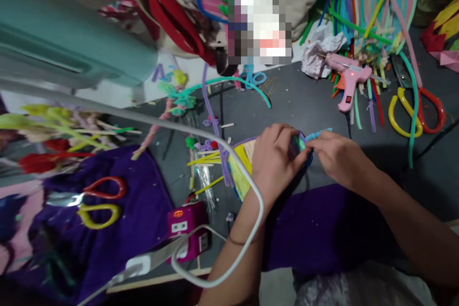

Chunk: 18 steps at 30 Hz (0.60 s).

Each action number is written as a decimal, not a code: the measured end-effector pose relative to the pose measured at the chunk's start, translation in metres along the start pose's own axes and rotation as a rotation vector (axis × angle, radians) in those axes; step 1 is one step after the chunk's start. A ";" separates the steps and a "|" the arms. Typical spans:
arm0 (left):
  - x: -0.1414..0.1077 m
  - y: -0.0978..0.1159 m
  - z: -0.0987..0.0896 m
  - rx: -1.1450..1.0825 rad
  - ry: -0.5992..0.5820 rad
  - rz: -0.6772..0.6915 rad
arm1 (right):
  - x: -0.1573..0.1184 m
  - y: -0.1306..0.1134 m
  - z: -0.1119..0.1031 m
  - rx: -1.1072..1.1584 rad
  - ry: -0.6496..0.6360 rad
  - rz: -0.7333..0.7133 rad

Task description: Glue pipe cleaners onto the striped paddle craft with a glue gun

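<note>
A flat pipe-cleaner piece (243, 158) with yellow, pale and blue-green strips and a dark blue edge lies before me on the dark table. My left hand (274, 162) is closed over it, fingers bent around its far end and covering much of it. At that same end, my right hand (337, 155) pinches a light blue pipe cleaner (322, 132), whose tip sticks out past the fingers. Purple pipe cleaners (224, 167) rest against the piece's left side. A white cable (253, 186) crosses in front of my left forearm.
A pink glue gun (349, 74) rests by crumpled paper (319, 50). Scissors lie at right (405, 114) and on purple cloth (143, 210) at left. A magenta power socket cube (188, 232) stands near my left forearm. Bundled pipe cleaners (380, 0) fill the back right.
</note>
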<state>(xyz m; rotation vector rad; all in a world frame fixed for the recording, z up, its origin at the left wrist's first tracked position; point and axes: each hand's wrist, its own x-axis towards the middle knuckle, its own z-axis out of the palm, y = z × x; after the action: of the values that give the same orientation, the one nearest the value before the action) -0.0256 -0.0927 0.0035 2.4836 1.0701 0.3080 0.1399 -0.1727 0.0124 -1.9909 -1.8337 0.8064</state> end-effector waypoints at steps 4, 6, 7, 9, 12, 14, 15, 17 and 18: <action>0.000 0.003 0.004 -0.011 0.026 -0.017 | 0.002 0.005 0.001 0.038 0.005 -0.001; 0.000 0.004 0.006 -0.011 0.041 -0.027 | 0.003 0.007 0.000 0.052 0.001 -0.006; 0.000 0.004 0.007 -0.008 0.047 -0.033 | 0.004 0.008 -0.002 0.063 -0.001 -0.007; 0.000 0.004 0.008 0.003 0.050 -0.037 | 0.006 0.011 -0.006 0.084 0.018 -0.008; 0.000 0.005 0.008 0.018 0.038 -0.025 | 0.010 0.013 -0.011 0.028 0.127 -0.024; 0.000 0.005 0.009 0.027 0.040 -0.020 | 0.014 0.013 -0.013 -0.072 0.160 -0.053; 0.000 0.005 0.009 0.032 0.045 -0.018 | 0.016 0.013 -0.013 -0.125 0.140 -0.070; 0.000 0.006 0.009 0.040 0.057 -0.011 | 0.020 0.012 -0.013 -0.215 0.049 -0.094; 0.000 0.007 0.009 0.041 0.061 -0.004 | 0.021 0.011 -0.013 -0.254 0.005 -0.097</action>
<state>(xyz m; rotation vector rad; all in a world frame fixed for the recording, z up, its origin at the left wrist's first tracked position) -0.0182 -0.0996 -0.0015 2.5231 1.1159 0.3657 0.1569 -0.1515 0.0127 -2.0273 -2.1019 0.5636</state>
